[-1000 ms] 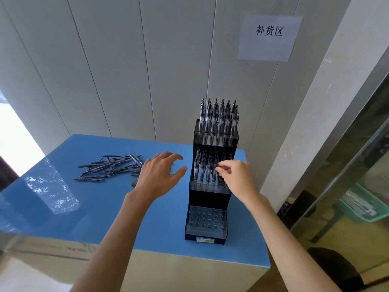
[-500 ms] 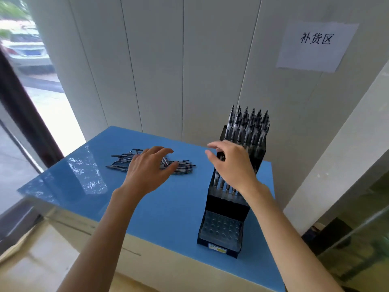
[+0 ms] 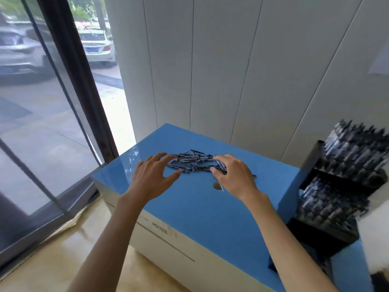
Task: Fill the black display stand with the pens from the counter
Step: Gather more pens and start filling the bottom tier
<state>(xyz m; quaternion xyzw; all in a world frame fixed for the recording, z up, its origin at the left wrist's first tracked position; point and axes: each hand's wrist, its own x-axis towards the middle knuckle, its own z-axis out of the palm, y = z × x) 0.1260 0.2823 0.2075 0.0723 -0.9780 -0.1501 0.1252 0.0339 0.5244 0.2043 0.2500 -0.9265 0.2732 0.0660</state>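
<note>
Both hands hover over the loose pens (image 3: 193, 162) on the blue counter (image 3: 202, 209), palms down. The right hand (image 3: 233, 175) has thumb and fingers curved around the pile's right end; a pen or two shows between thumb and forefinger, but whether they are pinched or merely under the fingers cannot be told. The left hand (image 3: 152, 175) is spread and relaxed, grasping nothing, its fingertips at the pile's left end. The pens lie criss-crossed between the two hands, toward the counter's far side.

To gather well, the hands would likely sweep inward from both ends, aligning the barrels into a parallel bundle before lifting, so none trail off or catch crosswise.

A small grey mark (image 3: 217, 185) sits on the counter just nearer the viewer than the right thumb. Well to the right of the right hand stands the black display stand (image 3: 311, 157), blurred, its upper tiers holding pens; the lowest tier is hard to read. Open blue surface lies between hands and stand. Left of the left hand the counter edge is near, beside a glass door (image 3: 42, 123): a pen pushed that way could roll off.
</note>
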